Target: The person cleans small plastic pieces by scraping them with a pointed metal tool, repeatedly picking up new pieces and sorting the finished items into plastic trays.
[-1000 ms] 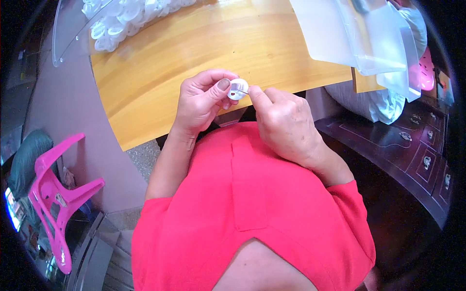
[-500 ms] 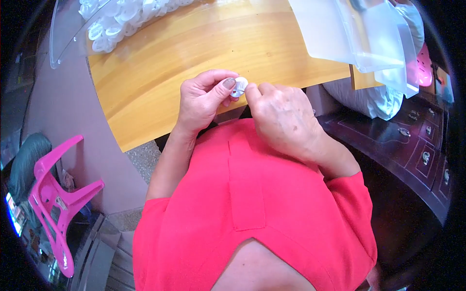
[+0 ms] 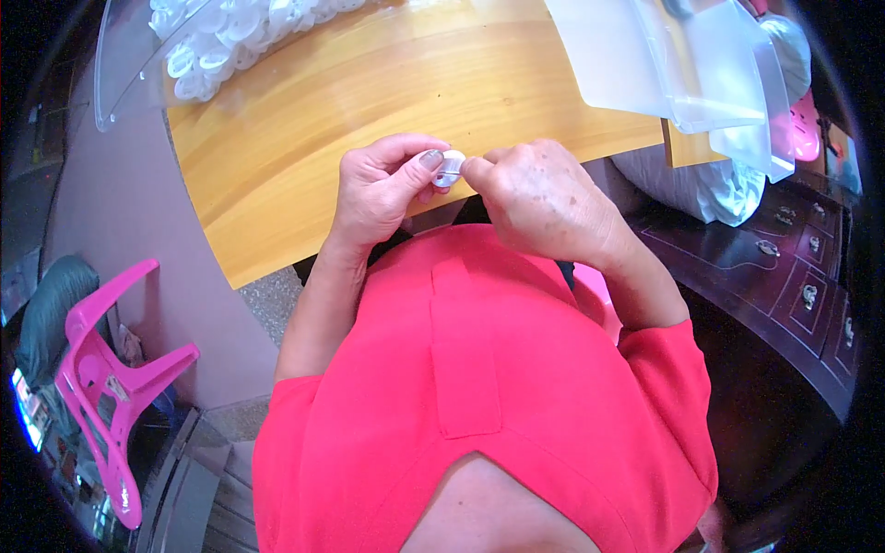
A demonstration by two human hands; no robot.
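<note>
My left hand (image 3: 378,189) is curled almost closed, thumb and forefinger pinching a small white round piece (image 3: 450,169) — it looks like a little plastic cap or button, though it is too small for me to say which. My right hand (image 3: 544,198) is closed too, its fingertips (image 3: 476,167) pressed against the right side of the same piece, so the piece sits gripped between both hands, held in the air just above the near edge of the wooden table (image 3: 304,120). Whether my right fingers hold anything of their own I cannot tell; the knuckles hide it.

Directly below my hands is my red shirt (image 3: 479,387). Well beyond my left hand, at the table's far corner, lies a clear plastic sheet (image 3: 124,64) with a heap of similar white round pieces (image 3: 217,41) on it. Beyond my right hand lie clear plastic bags (image 3: 682,64), and past them a dark wooden cabinet (image 3: 784,267). Down to my left, on the floor, stands a pink plastic stool (image 3: 101,369).

As I judge it, the risk is the grip itself — the piece is tiny and smooth, held only by fingertips. If the two hands press unevenly it could pop out, and since it hangs right over the table's edge it would likely drop into my lap or onto the floor.
</note>
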